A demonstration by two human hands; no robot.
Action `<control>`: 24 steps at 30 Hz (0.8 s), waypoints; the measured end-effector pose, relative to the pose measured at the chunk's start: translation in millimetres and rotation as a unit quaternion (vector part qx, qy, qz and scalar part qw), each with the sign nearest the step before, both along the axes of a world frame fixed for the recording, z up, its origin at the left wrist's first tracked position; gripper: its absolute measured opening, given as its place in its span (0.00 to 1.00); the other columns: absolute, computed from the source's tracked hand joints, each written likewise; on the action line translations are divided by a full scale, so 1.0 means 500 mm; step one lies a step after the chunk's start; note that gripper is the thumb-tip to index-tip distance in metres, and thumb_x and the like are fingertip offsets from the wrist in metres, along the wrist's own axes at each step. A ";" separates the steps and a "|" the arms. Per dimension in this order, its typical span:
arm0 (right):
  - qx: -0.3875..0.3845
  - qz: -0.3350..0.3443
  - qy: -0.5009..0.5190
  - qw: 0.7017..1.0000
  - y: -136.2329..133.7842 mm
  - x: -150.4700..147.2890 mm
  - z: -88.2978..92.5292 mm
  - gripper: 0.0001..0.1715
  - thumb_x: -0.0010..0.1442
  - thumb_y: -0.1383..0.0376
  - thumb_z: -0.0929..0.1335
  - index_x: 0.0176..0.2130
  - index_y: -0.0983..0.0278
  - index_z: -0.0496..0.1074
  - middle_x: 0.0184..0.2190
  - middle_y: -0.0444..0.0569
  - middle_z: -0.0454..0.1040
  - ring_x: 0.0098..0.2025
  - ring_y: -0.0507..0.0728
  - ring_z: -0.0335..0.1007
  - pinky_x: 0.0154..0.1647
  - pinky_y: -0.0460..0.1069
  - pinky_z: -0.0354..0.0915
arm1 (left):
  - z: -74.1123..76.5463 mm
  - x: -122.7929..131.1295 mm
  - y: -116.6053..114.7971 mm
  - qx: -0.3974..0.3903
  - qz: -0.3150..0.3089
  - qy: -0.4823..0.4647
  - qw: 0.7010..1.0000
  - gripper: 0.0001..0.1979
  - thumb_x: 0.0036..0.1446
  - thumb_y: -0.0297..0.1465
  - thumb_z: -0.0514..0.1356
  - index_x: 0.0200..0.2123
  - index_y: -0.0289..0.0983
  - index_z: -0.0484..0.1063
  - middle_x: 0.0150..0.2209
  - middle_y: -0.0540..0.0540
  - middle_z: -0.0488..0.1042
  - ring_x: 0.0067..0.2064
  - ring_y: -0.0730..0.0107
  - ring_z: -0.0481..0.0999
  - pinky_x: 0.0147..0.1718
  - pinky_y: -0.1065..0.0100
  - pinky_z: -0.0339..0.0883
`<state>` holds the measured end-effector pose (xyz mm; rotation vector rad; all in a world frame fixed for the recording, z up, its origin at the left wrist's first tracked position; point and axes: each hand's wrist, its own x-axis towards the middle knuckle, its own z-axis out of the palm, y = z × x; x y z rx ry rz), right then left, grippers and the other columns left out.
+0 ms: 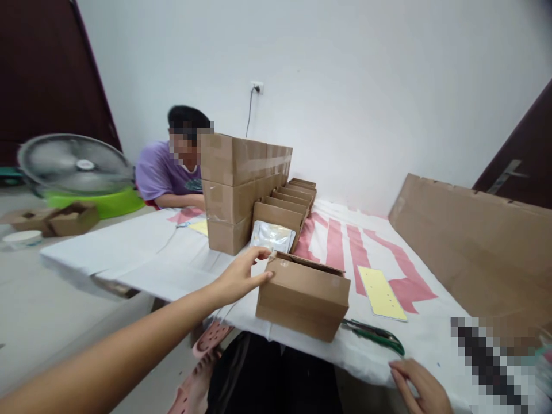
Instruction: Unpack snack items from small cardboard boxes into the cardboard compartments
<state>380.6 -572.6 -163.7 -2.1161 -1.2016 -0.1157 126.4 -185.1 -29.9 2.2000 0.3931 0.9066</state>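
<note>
A small brown cardboard box (302, 299) stands at the table's front edge, its top flaps not fully flat. My left hand (241, 276) is at the box's upper left corner, thumb on the near face and fingers over the top edge. Just behind, a shiny silver pouch (272, 236) leans out of an open box (278, 215). Low on the right, my right hand (420, 384) rests by the table edge with fingers apart and nothing in it. Nearest to it lies a green utility knife (375, 336).
Taped boxes (233, 192) are stacked behind, beside a row of open ones. A yellow card (382, 293) lies on the white and pink cloth (332, 241). A large cardboard sheet (474, 241) stands right. Across the table is a person in purple (157, 172); a fan (75, 164) stands left.
</note>
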 end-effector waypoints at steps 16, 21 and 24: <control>-0.198 0.081 -0.091 0.973 0.182 0.042 0.069 0.23 0.58 0.59 0.64 0.52 0.63 0.68 0.51 0.56 0.72 0.53 0.64 0.67 0.54 0.60 0.61 | 0.076 0.001 -0.060 0.404 -0.142 0.209 0.879 0.05 0.52 0.24 0.55 0.33 0.38 0.69 0.37 0.44 0.75 0.43 0.61 0.71 0.45 0.63 0.60; -0.017 0.100 -0.140 0.985 0.232 0.008 0.222 0.17 0.63 0.58 0.59 0.46 0.63 0.69 0.44 0.56 0.74 0.47 0.61 0.69 0.48 0.57 0.65 | 0.106 0.020 -0.077 0.488 -0.237 0.238 0.805 0.10 0.43 0.29 0.60 0.33 0.37 0.74 0.45 0.41 0.76 0.55 0.54 0.67 0.55 0.60 0.53; 0.004 0.206 -0.166 0.964 0.277 -0.057 0.316 0.13 0.64 0.63 0.60 0.43 0.62 0.69 0.39 0.53 0.75 0.42 0.57 0.70 0.43 0.52 0.66 | 0.115 0.037 -0.099 0.503 -0.208 0.270 0.795 0.09 0.34 0.31 0.64 0.26 0.39 0.75 0.38 0.43 0.79 0.52 0.53 0.69 0.56 0.61 0.50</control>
